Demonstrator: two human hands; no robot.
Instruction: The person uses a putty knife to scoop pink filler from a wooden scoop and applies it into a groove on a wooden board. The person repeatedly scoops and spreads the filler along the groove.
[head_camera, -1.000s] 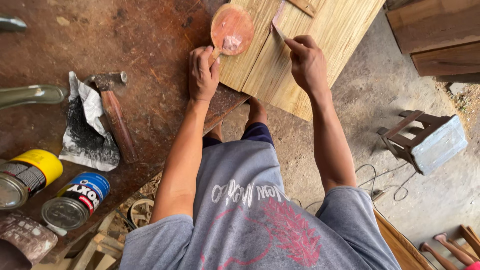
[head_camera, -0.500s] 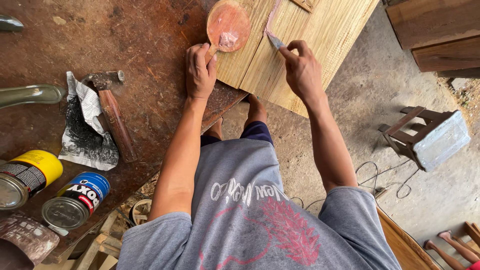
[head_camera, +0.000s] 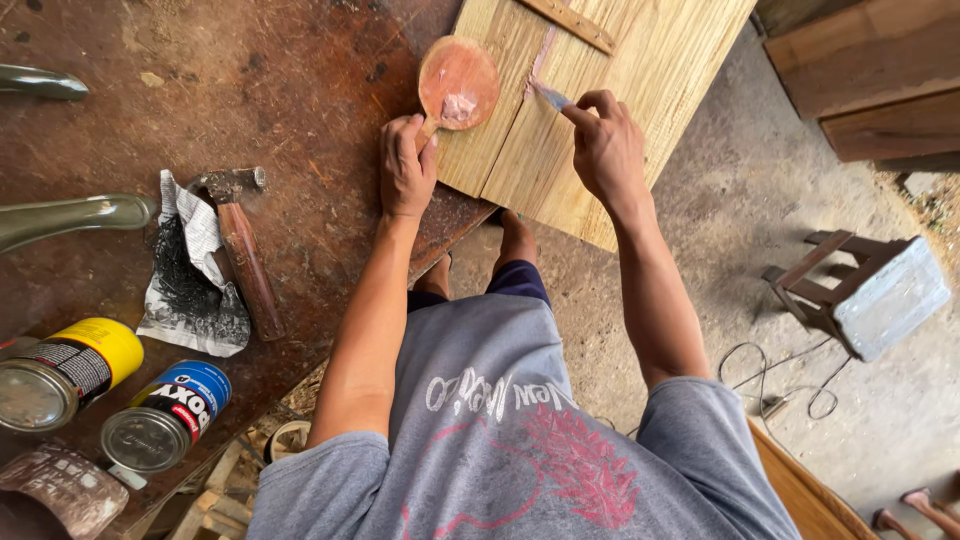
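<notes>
Left hand (head_camera: 405, 168) grips the round paddle (head_camera: 458, 82) of pinkish filler at eleven o'clock; right hand (head_camera: 605, 150), pinching the putty knife (head_camera: 549, 95), should press filler firmly along the plank seam (head_camera: 541, 60).

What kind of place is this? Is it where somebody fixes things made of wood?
Probably a woodworking workshop. A hammer and cans lie on a stained workbench, and the right hand spreads filler along a seam in a pale wooden panel.

A rusty brown workbench (head_camera: 300, 90) fills the frame's left, bearing a hammer (head_camera: 240, 250) on crumpled newspaper (head_camera: 190, 290), two tins (head_camera: 110, 395) lower left, and pale boards (head_camera: 600, 90) upper centre.
</notes>
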